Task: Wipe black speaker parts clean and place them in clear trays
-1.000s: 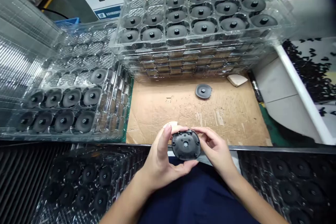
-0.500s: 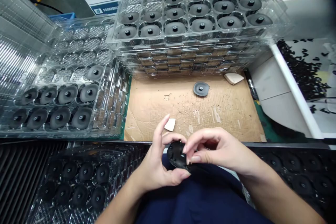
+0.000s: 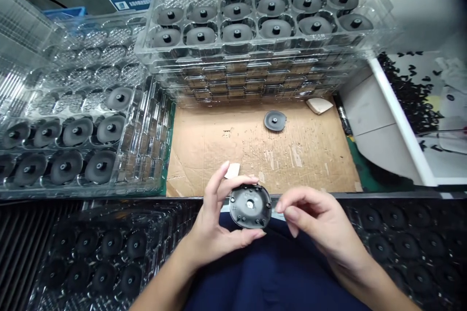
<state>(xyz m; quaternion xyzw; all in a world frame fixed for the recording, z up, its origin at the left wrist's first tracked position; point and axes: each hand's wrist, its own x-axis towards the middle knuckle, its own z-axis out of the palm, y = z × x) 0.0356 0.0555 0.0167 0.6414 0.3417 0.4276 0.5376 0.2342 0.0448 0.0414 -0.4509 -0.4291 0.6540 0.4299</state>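
Observation:
My left hand (image 3: pixel 215 226) holds a round black plastic disc (image 3: pixel 250 206) by its rim, flat face with a centre hole turned toward me. My right hand (image 3: pixel 314 226) hovers just right of the disc, fingers curled loosely, thumb and forefinger near each other with nothing visible in them, not touching the disc. Both hands are over my blue-clad lap at the front edge of a cardboard sheet (image 3: pixel 219 146). A second loose disc (image 3: pixel 275 120) lies on the cardboard farther back.
Clear trays of black discs stand stacked at the back (image 3: pixel 255 19) and at the left (image 3: pixel 73 126). Dark trays of discs lie at lower left (image 3: pixel 98 257) and lower right (image 3: pixel 408 243). A white bin of small black clips (image 3: pixel 416 92) is at right. Small white wedges (image 3: pixel 318 105) lie on the cardboard.
My right hand has drawn back to the right off the disc. My left hand has turned the disc so its flat face shows fully. The view shifted slightly.

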